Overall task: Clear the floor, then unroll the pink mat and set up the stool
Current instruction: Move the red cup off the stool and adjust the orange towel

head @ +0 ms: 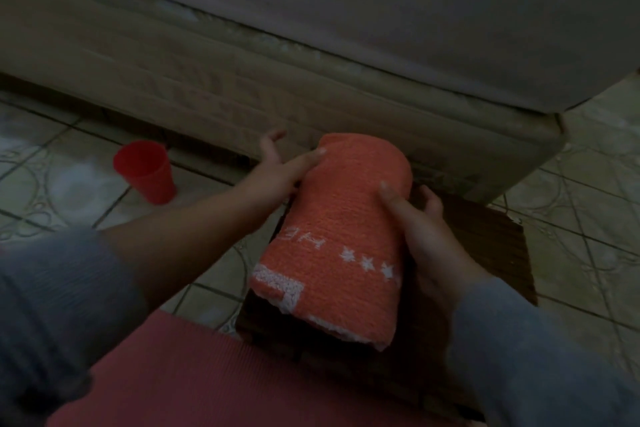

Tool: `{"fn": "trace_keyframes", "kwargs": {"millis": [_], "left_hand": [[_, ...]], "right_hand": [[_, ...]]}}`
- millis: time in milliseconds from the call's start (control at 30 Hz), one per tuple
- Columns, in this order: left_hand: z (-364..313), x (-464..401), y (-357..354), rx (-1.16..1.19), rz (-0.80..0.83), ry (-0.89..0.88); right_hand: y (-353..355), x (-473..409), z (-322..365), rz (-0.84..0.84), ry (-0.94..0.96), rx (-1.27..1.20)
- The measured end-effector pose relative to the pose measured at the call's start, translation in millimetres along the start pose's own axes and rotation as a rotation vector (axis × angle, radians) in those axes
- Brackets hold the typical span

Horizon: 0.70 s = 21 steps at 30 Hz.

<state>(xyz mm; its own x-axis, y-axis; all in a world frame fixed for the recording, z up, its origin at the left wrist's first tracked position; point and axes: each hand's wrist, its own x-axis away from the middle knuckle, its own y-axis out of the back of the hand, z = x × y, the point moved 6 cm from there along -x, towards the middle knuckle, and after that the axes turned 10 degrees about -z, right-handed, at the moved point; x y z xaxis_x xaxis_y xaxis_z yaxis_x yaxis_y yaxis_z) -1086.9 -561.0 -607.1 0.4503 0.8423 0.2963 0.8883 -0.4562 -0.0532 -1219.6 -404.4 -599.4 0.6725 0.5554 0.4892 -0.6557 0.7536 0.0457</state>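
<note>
- The picture is dim and a little blurred, so fine detail is hard to make out.
- A rolled orange towel (pixel 341 236) with white stars and white lettering lies on a dark wooden stool (pixel 485 246), between the person's 2 hands.
- The left hand (pixel 277 170) lies flat against the left side of the roll; its fingers (pixel 308 158) are spread apart, one resting on the cloth near the far end and another sticking out past it toward the bed (pixel 311 45).
- The right hand (pixel 426 239) cups the right side of the roll; its fingers (pixel 389 194) are pressed onto the top of the cloth while the thumb reaches round the outer side, just above the stool's top.
- Both hands hold the towel by pressing from either side rather than closing round it.
- The pink mat (pixel 194 381) lies flat on the floor at the near edge of the view, below the wrists, its far edge touching or just beside the stool's near side.
- A red plastic cup (pixel 147 172) stands upside down on the tiled floor (pixel 588 218), to the left of the left hand's fingers and well apart from them, close to the bed base.
- Grey sleeves (pixel 540 354) cover both forearms; the left one is pushed up toward the elbow.
</note>
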Motion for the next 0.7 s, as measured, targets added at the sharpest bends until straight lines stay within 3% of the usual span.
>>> {"fn": "trace_keyframes", "kwargs": {"millis": [100, 300, 533, 700], "left_hand": [[8.1, 0.5, -22.7, 0.085, 0.072, 0.172], [-2.5, 0.7, -26.0, -0.037, 0.169, -0.029], [4.1, 36.0, -7.0, -0.121, 0.109, 0.011], [26.4, 86.5, -0.7, 0.057, 0.190, 0.153]], "right_hand": [[-4.9, -5.1, 4.2, -0.025, 0.005, -0.058], [-6.7, -1.7, 4.9, -0.027, 0.125, -0.119], [2.6, 22.9, -16.6, -0.022, -0.038, -0.074], [2.5, 56.7, -34.4, 0.089, 0.063, -0.031]]}}
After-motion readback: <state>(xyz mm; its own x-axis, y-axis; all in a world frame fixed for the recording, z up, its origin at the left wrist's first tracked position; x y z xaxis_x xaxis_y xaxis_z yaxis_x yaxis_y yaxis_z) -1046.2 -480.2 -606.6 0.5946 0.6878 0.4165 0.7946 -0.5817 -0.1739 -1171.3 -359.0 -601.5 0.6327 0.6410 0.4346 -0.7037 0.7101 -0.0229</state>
